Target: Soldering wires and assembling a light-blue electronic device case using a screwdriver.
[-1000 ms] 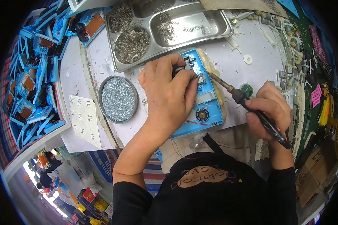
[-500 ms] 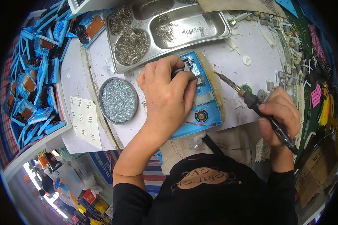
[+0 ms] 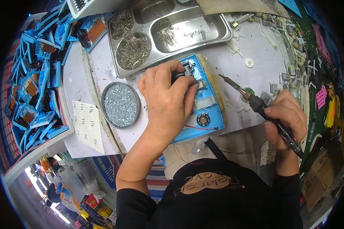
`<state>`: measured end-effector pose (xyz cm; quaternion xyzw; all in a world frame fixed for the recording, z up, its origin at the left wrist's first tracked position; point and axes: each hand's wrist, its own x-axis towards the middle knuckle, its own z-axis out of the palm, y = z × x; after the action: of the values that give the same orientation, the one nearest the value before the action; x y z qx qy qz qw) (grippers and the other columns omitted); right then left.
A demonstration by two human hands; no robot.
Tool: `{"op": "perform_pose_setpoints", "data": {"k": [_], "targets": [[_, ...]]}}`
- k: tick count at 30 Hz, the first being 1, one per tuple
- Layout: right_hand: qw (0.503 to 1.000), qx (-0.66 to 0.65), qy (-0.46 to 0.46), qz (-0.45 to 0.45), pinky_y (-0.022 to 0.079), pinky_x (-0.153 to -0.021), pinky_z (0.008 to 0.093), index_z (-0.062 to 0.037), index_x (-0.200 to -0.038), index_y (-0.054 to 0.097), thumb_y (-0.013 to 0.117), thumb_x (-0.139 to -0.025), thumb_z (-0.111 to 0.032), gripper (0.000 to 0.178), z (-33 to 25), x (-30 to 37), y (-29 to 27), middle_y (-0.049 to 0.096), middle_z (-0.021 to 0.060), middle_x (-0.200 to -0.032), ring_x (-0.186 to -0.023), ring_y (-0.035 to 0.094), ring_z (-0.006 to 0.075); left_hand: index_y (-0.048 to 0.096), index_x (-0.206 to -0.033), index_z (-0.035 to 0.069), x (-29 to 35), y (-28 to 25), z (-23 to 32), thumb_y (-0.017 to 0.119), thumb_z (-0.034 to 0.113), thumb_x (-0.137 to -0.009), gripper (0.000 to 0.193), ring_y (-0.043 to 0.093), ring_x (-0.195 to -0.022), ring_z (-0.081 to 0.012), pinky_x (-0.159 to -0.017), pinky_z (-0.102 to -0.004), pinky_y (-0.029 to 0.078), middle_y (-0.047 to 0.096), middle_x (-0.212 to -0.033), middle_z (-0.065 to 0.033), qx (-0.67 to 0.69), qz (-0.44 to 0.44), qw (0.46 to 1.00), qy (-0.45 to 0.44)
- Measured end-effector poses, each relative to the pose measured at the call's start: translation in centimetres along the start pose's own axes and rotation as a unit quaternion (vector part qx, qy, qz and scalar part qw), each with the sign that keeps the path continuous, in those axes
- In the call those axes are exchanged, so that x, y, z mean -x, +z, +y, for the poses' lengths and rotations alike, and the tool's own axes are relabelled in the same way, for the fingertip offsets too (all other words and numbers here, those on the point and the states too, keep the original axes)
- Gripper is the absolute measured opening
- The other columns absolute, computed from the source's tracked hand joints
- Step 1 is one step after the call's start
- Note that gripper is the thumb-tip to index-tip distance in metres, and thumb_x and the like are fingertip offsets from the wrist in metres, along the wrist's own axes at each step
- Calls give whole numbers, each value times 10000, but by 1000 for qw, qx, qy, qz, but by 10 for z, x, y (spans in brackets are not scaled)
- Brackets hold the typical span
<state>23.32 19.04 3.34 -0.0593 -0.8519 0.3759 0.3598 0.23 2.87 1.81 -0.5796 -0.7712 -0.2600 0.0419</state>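
Observation:
A blue plastic casing (image 3: 210, 108) lies on the work table, with a round speaker (image 3: 203, 120), a white piece and thin red wires in it. My left hand (image 3: 166, 97) rests over its left half. Those fingers are closed at a black part (image 3: 176, 76) near the top of the casing; what they pinch is mostly hidden beneath them. To the right, my right hand (image 3: 286, 118) grips a soldering iron (image 3: 258, 105) by its black handle. The iron's tip points up and left, apart from the casing.
A round dish of small screws (image 3: 120, 105) stands left of my left hand. Beyond it is a steel tray (image 3: 141, 70) of springs. Many blue casings (image 3: 38, 95) fill a bin at the left. Small motors (image 3: 284, 78) and a white disc (image 3: 249, 62) lie at the right.
The view has shifted slightly. Both hands keep nearly the same place and hold; the soldering iron stays apart from the casing.

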Motion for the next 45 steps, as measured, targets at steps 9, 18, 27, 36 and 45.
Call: {"op": "perform_pose_setpoints", "data": {"k": [9, 18, 27, 36, 45], "targets": [[1000, -4, 13, -13, 385, -543, 343, 13, -960, 693, 777, -813, -84, 196, -2, -1, 2, 557, 74, -673, -586, 510, 230, 756, -899, 127, 4, 2, -3, 812, 145, -755, 156, 549, -1006, -259, -911, -420, 347, 622, -1119, -52, 22, 16, 1000, -2], [1000, -6, 12, -19, 386, -539, 339, 14, -970, 691, 778, -811, -83, 206, -1, 1, 4, 551, 70, -668, -581, 504, 230, 729, -874, 149, 3, -1, 4, 761, 212, -772, 124, 511, -1080, -301, -962, -449, 313, 584, -1192, -101, -21, -22, 999, 22], [999, -21, 15, -35, 382, -529, 339, -6, -978, 699, 789, -791, -90, 224, -1, 3, 9, 552, 68, -672, -577, 494, 225, 725, -876, 147, 1, -1, 6, 755, 219, -766, 134, 502, -1131, -323, -995, -484, 288, 572, -1211, -110, -37, -38, 998, 29], [999, -25, 25, -41, 393, -529, 341, -32, -972, 711, 791, -748, -71, 242, 1, 6, 20, 542, 63, -678, -583, 499, 230, 732, -870, 141, -2, -1, 10, 753, 195, -764, 121, 506, -1147, -336, -1014, -501, 296, 576, -1221, -111, -43, -46, 998, 28], [998, -31, 26, -48, 397, -527, 339, -34, -979, 714, 800, -723, -62, 271, 3, 3, 20, 539, 62, -680, -590, 504, 233, 714, -859, 130, -5, -2, 12, 754, 191, -760, 124, 505, -1159, -350, -1009, -523, 304, 571, -1231, -116, -60, -54, 996, 35]]}}
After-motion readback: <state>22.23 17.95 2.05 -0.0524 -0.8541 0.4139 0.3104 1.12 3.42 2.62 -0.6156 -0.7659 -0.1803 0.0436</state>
